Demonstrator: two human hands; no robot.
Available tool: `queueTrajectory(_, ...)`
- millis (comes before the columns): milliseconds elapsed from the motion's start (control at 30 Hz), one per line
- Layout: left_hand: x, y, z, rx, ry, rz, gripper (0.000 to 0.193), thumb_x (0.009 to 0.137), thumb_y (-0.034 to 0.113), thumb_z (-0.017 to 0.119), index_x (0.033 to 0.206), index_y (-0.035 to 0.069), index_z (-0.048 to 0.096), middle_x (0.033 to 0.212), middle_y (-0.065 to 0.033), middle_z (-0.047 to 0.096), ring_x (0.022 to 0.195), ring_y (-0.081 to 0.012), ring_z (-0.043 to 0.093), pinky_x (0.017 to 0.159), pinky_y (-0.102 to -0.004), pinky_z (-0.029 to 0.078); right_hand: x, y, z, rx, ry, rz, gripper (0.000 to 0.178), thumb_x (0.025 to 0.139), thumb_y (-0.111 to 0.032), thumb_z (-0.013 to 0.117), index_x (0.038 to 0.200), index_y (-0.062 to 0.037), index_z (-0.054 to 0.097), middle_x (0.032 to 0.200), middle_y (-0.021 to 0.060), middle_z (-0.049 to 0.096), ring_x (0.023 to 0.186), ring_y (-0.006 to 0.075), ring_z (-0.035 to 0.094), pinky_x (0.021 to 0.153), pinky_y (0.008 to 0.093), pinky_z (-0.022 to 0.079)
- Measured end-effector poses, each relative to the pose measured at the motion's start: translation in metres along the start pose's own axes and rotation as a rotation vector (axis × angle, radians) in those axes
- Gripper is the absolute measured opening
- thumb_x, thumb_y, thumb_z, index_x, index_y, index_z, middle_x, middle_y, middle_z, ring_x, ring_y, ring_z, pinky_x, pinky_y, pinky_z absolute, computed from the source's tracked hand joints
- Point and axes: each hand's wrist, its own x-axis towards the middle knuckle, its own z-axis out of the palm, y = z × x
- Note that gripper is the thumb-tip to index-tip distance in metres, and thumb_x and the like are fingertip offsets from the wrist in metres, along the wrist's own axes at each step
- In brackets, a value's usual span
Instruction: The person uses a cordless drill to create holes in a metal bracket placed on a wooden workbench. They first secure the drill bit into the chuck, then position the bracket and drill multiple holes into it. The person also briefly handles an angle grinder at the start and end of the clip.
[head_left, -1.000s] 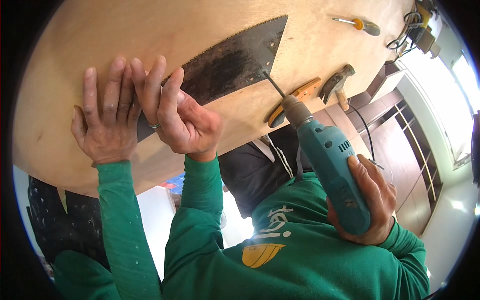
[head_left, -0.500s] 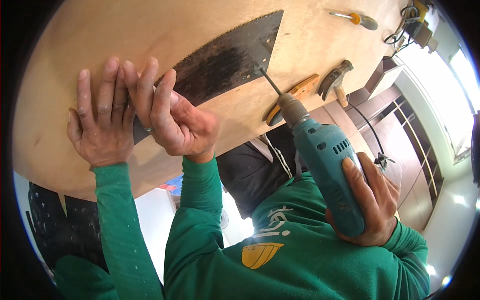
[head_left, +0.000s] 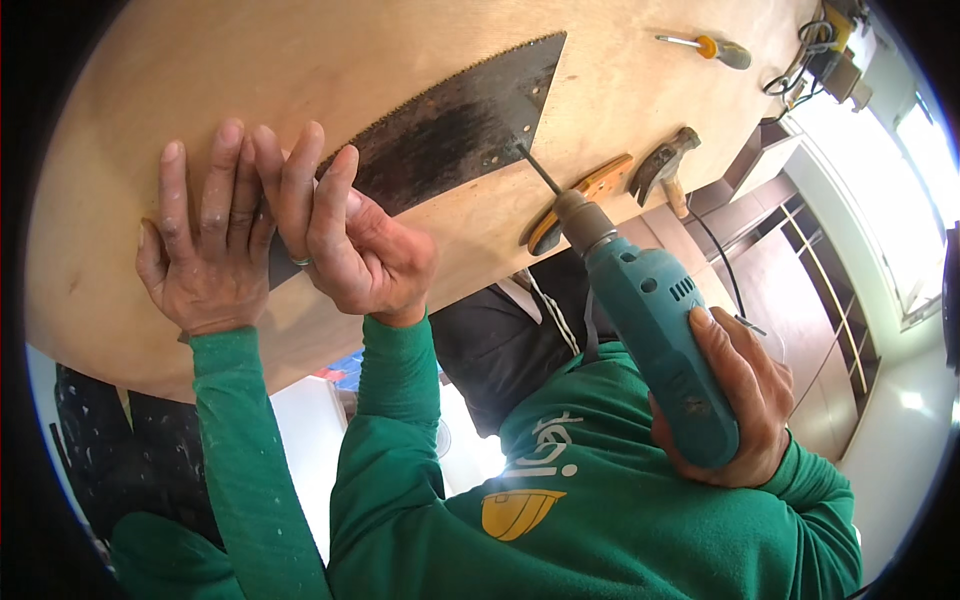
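Observation:
My right hand (head_left: 745, 400) is wrapped around a teal power drill (head_left: 660, 350). Its long bit reaches the dark saw blade (head_left: 450, 125) near the wide end, beside several small holes. The toothed blade lies flat on a plywood surface (head_left: 200, 60), without a handle. My left hand (head_left: 365, 250) rests over the narrower part of the blade, fingers loosely extended and apart, with a ring on one finger. Directly left of it, touching it, a co-worker's hand (head_left: 215, 240) lies flat with fingers stretched out. Both hands hide part of the blade.
A wooden saw handle (head_left: 585, 200) lies just beyond the bit, partly behind the drill. Farther right are a claw hammer (head_left: 665, 170) and a yellow-and-grey screwdriver (head_left: 715, 48). A corded tool (head_left: 840, 50) sits in the upper right corner. The plywood's near edge borders my body.
The drill has tilted slightly, its bit staying on the blade. The blade and the tools appear slightly shifted in the picture. Both hands on the left remain in place.

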Motion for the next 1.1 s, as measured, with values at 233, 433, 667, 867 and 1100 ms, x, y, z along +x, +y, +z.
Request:
queueTrajectory(233, 0.003, 0.001, 0.005, 0.009, 0.024, 0.028, 0.029, 0.118, 0.003, 0.045, 0.132, -0.006, 0.069, 0.145, -0.0237, 0.070, 0.153, -0.0505, 0.053, 0.131, -0.0598, 0.042, -0.007, 0.010, 0.006, 0.047, 0.039, -0.001, 0.092, 0.069, -0.011, 0.092, 0.156, -0.0025, 0.064, 0.126, 0.0301, 0.074, 0.093, 0.0408, 0.082, 0.078, 0.0445, 0.066)
queueTrajectory(433, 0.002, 0.003, 0.007, 0.040, 0.023, -0.001, 0.028, 0.117, 0.002, 0.046, 0.131, -0.006, 0.068, 0.140, -0.0234, 0.072, 0.150, -0.0496, 0.056, 0.128, -0.0587, 0.045, -0.003, 0.001, 0.010, 0.071, 0.097, 0.014, 0.090, 0.069, -0.004, 0.089, 0.155, -0.0015, 0.064, 0.124, 0.0286, 0.075, 0.093, 0.0401, 0.082, 0.080, 0.0450, 0.066)
queueTrajectory(667, 0.003, 0.002, 0.015, 0.086, 0.062, 0.028, 0.029, 0.116, 0.002, 0.047, 0.129, -0.006, 0.072, 0.136, -0.0205, 0.073, 0.147, -0.0484, 0.059, 0.125, -0.0557, 0.047, -0.021, 0.021, 0.015, 0.161, 0.152, -0.087, 0.090, 0.069, -0.001, 0.089, 0.155, 0.0004, 0.063, 0.124, 0.0282, 0.076, 0.095, 0.0408, 0.082, 0.081, 0.0436, 0.065)
queueTrajectory(867, 0.000, 0.001, 0.015, 0.062, 0.042, 0.017, 0.032, 0.110, -0.002, 0.046, 0.127, -0.007, 0.073, 0.134, -0.0205, 0.074, 0.146, -0.0484, 0.060, 0.123, -0.0557, 0.048, -0.058, 0.021, 0.028, 0.147, 0.205, -0.068, 0.090, 0.070, 0.001, 0.089, 0.156, 0.0024, 0.062, 0.122, 0.0299, 0.076, 0.097, 0.0397, 0.082, 0.082, 0.0427, 0.066)
queueTrajectory(1100, 0.000, -0.004, 0.021, 0.003, 0.120, 0.068, 0.035, 0.105, -0.007, 0.046, 0.126, -0.007, 0.074, 0.133, -0.0203, 0.074, 0.143, -0.0490, 0.062, 0.123, -0.0563, 0.046, -0.045, 0.021, 0.050, 0.158, 0.182, -0.083, 0.088, 0.071, 0.001, 0.089, 0.155, 0.0045, 0.062, 0.128, 0.0315, 0.075, 0.110, 0.0430, 0.080, 0.094, 0.0453, 0.064)
